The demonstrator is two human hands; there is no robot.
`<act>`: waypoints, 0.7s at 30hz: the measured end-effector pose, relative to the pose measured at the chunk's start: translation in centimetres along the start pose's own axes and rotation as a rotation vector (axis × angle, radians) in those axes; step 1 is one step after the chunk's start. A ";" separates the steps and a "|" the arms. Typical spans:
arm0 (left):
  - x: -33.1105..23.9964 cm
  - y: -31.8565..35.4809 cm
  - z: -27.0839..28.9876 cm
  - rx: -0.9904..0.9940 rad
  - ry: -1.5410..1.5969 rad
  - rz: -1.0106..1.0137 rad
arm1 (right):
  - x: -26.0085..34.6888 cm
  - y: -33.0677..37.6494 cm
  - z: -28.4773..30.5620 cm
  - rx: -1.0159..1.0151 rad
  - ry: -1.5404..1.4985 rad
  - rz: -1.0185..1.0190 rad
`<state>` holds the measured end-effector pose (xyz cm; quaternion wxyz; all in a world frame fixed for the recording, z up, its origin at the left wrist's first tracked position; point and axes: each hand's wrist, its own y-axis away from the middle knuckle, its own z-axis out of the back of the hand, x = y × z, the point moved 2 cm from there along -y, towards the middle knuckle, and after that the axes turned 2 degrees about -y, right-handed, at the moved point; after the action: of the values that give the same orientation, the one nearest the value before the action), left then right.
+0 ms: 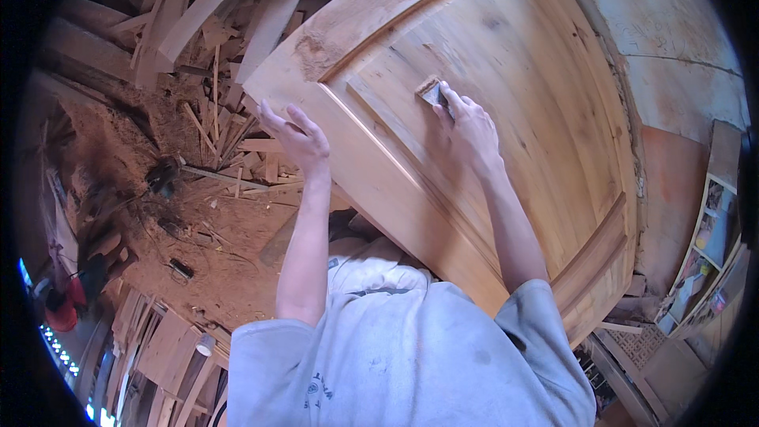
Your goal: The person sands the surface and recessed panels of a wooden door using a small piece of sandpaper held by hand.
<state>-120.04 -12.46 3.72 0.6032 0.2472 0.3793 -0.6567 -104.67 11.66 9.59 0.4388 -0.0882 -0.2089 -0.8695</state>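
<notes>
A large wooden panel door (545,103) with a raised frame lies in front of me. My right hand (473,125) is closed around a small grey scraper (433,93), its wide edge coated with tan material. That edge is at the panel's surface, near the left part of the recessed field. Dark streaks and knots mark the wood there. Beside the door's left corner, my left hand (299,138) is raised with its fingers apart and nothing in it. Whether it touches the door's edge I cannot tell.
Wood offcuts (229,138) and long curved boards (217,4) are heaped at the left over a sawdust-covered floor (213,229). More planks (170,348) stand at the lower left. A shelf (700,261) with small items is at the right, beyond pale sheets (672,24).
</notes>
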 end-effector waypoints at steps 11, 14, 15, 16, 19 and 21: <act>-0.2 -0.4 -0.1 0.024 -0.074 0.010 | 6.3 -7.6 -1.5 -0.148 -0.055 -0.129; -0.8 -0.4 -0.4 0.037 -0.061 0.026 | 2.4 -10.4 -0.8 -0.628 -0.328 -0.271; -0.9 -0.4 -0.3 0.045 -0.061 0.037 | 0.3 -10.2 -0.4 -0.630 -0.633 -0.428; -0.8 -0.4 -0.2 0.055 -0.065 0.051 | -1.1 -9.5 0.3 -0.615 -0.937 -0.588; -0.4 -0.3 -0.2 0.042 -0.071 0.026 | -2.9 -6.5 3.4 -0.401 -0.753 -0.541; -0.2 -0.3 0.1 0.038 -0.060 0.026 | -3.1 -3.5 4.1 -0.271 -0.481 -0.334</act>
<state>-120.32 -12.37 3.99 0.6182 0.2435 0.3453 -0.6628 -105.69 17.56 11.21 0.2124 -0.3135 -0.2004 -0.9035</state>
